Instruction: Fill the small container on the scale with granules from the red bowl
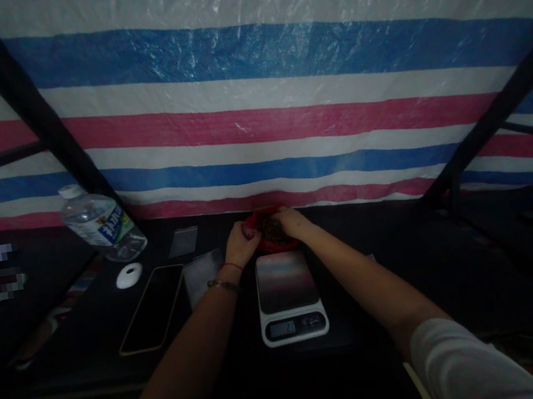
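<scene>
A red bowl (pixel 281 247) with a dark brown, loose-looking filling (pixel 271 228) stands behind the scale, close to the striped sheet. At its left rim is my left hand (pixel 242 244), fingers curled round a small, shiny reddish thing that I cannot identify. My right hand (pixel 294 223) reaches in over the right rim, its fingers bent down into the filling and their tips hidden. Between my forearms lies a white kitchen scale (pixel 287 284) with a bare metal plate. Its display is lit, but the figures are too small to read surely.
Left of my arm lie a phone (pixel 152 310), clear plastic bags (pixel 199 274), a smaller clear bag (pixel 183 241) and a white oval device (pixel 129 276). A clear bottle (pixel 105 225) stands behind them. Dark frame bars (pixel 478 129) slant on both sides before the striped sheet (pixel 285 126).
</scene>
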Available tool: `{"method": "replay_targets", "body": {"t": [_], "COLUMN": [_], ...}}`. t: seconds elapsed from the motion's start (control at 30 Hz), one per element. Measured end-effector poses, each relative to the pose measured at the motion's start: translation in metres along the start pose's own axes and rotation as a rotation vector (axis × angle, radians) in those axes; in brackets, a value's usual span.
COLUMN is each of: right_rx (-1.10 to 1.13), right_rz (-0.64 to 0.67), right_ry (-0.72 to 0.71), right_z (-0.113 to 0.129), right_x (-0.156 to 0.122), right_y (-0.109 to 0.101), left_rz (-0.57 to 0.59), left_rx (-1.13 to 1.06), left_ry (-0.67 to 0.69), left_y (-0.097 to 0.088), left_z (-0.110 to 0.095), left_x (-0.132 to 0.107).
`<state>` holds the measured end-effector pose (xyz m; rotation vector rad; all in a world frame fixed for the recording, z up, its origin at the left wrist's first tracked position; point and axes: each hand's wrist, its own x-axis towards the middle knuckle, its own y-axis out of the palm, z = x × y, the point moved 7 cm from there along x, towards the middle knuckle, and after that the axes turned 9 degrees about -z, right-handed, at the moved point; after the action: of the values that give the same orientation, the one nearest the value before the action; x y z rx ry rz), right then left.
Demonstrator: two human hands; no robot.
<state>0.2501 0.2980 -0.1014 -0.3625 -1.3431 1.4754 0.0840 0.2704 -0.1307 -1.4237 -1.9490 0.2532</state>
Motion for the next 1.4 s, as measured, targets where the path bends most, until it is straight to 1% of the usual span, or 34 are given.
{"method": "replay_targets", "body": {"t": [0.07, 0.13, 0.2, 0.27, 0.37, 0.5, 0.6, 0.73, 0.83, 0.93, 1.03, 1.13, 1.23, 1.33, 1.4], "right_rx": [-0.017, 0.012, 0.054, 0.064, 0.13, 0.279, 0.341, 0.367, 0.375, 0.37, 0.38, 0.365, 0.358, 0.365, 0.36], "right_rz": [0.086, 0.166, 0.207, 0.209, 0.176, 0.132, 0.116, 0.028, -0.046, -0.143, -0.178, -0.176, -0.156, -0.153, -0.179], "right_ry": [-0.008, 0.004, 0.026, 0.046, 0.085, 0.136, 0.181, 0.24, 0.306, 0.375, 0.371, 0.337, 0.314, 0.293, 0.286], "right_z": [0.005, 0.009, 0.013, 0.015, 0.017, 0.015, 0.009, -0.002, -0.009, -0.015, -0.016, -0.015, -0.012, -0.008, -0.005], "right_x": [0.002, 0.004, 0.005, 0.005, 0.005, 0.004, 0.004, 0.005, 0.004, -0.001, -0.006, -0.009, -0.013, -0.018, -0.021], "right_y": [0.006, 0.012, 0.017, 0.02, 0.022, 0.025, 0.032, 0.037, 0.034, 0.025, 0.015, 0.009, 0.006, 0.003, -0.001], "left_rz": [0.009, 0.01, 0.01, 0.005, -0.023, -0.077, -0.068, -0.056, -0.081, -0.103, -0.124, -0.145, -0.182, -0.265, -0.315], "left_rx": [0.001, 0.004, 0.004, -0.007, -0.036, -0.079, -0.089, -0.091, -0.093, -0.099, -0.116, -0.119, -0.106, -0.047, -0.005], "left_ry": [-0.013, -0.023, -0.025, -0.032, -0.049, -0.028, -0.007, -0.001, -0.024, -0.047, -0.069, -0.055, 0.002, 0.083, 0.129], "left_y": [0.001, 0.002, 0.002, 0.002, -0.001, -0.005, -0.004, -0.003, -0.004, -0.006, -0.007, -0.008, -0.01, -0.018, -0.023], "left_z": [0.0, 0.0, -0.001, -0.001, -0.002, -0.005, -0.006, -0.004, -0.001, 0.002, 0.004, 0.004, 0.003, -0.002, -0.006], "left_x": [0.0, 0.0, 0.0, 0.0, 0.0, 0.0, 0.0, 0.0, 0.001, 0.002, 0.003, 0.004, 0.005, 0.005, 0.003]}}
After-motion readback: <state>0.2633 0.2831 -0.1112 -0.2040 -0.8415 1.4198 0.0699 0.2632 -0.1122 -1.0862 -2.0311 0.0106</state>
